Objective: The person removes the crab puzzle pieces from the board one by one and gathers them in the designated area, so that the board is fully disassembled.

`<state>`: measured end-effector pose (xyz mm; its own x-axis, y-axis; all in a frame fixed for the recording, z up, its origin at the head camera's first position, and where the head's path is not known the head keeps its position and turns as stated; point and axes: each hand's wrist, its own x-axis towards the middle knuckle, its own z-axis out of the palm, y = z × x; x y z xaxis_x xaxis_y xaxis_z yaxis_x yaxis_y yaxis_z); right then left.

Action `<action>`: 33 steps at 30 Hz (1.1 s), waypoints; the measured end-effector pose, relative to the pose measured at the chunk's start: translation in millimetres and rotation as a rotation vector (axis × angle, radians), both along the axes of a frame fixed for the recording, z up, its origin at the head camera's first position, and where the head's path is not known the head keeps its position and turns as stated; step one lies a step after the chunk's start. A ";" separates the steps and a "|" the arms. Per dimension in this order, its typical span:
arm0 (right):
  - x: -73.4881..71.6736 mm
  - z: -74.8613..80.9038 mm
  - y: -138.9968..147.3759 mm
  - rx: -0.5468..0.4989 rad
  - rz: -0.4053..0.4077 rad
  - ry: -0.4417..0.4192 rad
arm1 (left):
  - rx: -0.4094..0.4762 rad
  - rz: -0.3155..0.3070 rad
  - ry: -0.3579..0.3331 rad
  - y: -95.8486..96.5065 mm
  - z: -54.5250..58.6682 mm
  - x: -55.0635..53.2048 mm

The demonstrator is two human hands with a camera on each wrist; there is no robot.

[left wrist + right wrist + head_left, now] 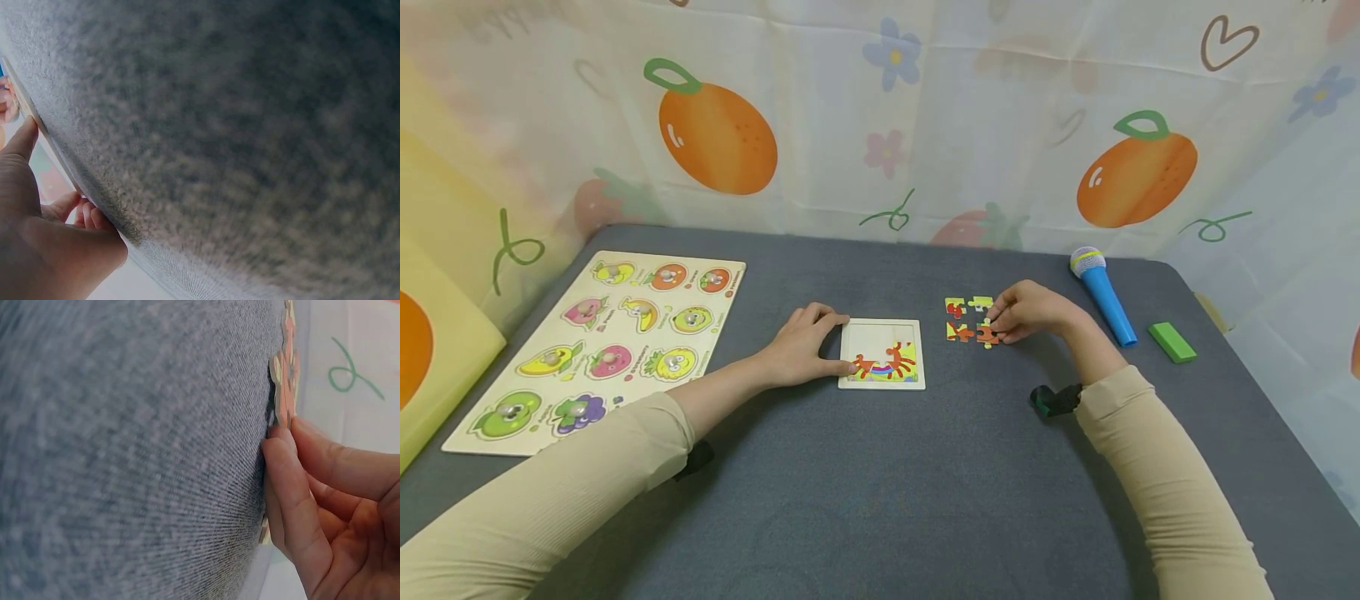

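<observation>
A small square wooden puzzle tray (880, 331) lies on the table, its lower half filled with a picture of a red animal and a rainbow. My left hand (805, 346) rests at the tray's left side, thumb on its lower left and forefinger at the upper left corner. In the left wrist view, the thumb (25, 139) reaches the tray's edge. My right hand (1028, 311) pinches an orange jigsaw piece (284, 394) between thumb and fingertips, close over the table. Beside it lie a red-and-yellow piece (955, 307), a yellow piece (979, 302) and an orange piece (958, 332).
On the left lies a large wooden fruit peg board (632, 337). A blue toy microphone (1105, 296) and a green block (1172, 342) sit to the right on the dark grey tabletop (880, 483). Behind the table hangs a fruit-printed curtain (835, 125).
</observation>
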<state>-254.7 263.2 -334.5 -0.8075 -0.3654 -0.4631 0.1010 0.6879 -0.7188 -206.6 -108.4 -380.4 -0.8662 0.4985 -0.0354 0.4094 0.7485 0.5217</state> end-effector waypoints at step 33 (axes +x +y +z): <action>2.2 4.1 -27.0 0.138 -0.047 0.301 | -0.005 -0.003 -0.001 0.8 -1.4 -1.5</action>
<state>-252.5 236.1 -330.5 -0.9301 -0.2747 -0.2438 -0.0675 0.7803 -0.6218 -208.1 -107.6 -381.8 -0.8648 0.5007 -0.0384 0.4110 0.7497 0.5187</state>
